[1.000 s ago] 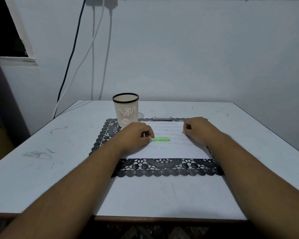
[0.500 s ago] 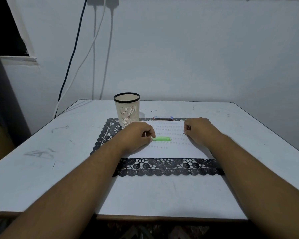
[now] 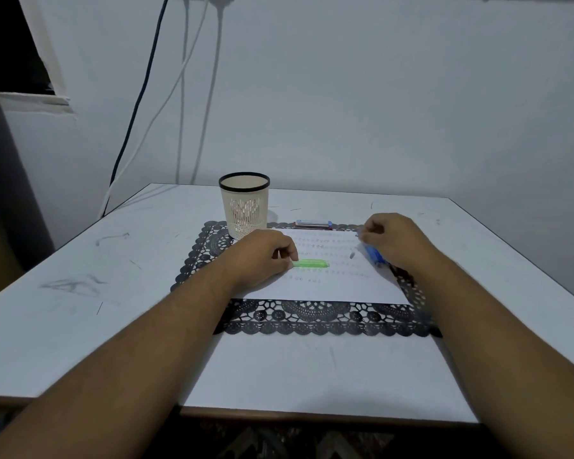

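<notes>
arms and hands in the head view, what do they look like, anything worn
The left arm and right arm are bare, no sleeve in view up to the frame edge. The left hand and right hand wear no gloves; no watch, bracelet or ring shows on what can be seen.

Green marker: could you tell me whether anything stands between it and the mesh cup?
Only the left hand itself, which pinches the green marker and lies partly between it and the mesh cup. Otherwise just flat paper and lace mat; the right hand, holding a blue pen, is off to the side.
</notes>
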Motion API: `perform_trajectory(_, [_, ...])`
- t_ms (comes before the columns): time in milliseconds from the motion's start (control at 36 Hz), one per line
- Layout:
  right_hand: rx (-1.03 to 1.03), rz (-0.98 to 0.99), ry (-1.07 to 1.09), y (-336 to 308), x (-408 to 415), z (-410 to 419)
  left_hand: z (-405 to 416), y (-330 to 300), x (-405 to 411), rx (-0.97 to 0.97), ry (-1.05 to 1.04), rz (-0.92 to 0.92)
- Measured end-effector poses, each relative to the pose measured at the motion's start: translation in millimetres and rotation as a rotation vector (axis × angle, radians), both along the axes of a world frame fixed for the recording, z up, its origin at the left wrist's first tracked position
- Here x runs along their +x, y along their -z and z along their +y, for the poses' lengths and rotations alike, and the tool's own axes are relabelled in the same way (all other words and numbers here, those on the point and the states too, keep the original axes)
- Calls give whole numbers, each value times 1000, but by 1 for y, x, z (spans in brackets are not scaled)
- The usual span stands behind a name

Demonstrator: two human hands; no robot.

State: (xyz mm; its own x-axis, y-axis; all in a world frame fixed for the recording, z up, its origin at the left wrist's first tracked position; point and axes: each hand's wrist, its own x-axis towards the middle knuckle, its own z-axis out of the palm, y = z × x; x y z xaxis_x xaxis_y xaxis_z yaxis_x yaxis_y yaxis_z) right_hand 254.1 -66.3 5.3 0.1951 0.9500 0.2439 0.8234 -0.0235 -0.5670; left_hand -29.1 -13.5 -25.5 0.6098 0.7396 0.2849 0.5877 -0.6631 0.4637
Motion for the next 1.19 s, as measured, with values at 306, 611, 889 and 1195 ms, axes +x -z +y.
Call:
perform_trajectory(306, [-109, -357, 1, 14, -25, 4, -3, 0, 1, -9, -3, -14])
perform_trajectory(611, [-218, -488, -47, 14, -26, 8, -4, 0, 1, -10, -3, -12])
perform_trajectory(889, [-268, -497, -213, 11, -28, 15, -5, -2, 1, -6, 2, 5])
perform_trajectory(1195, [-273, -349, -454, 2, -60, 34, -4, 0, 1, 7, 24, -3])
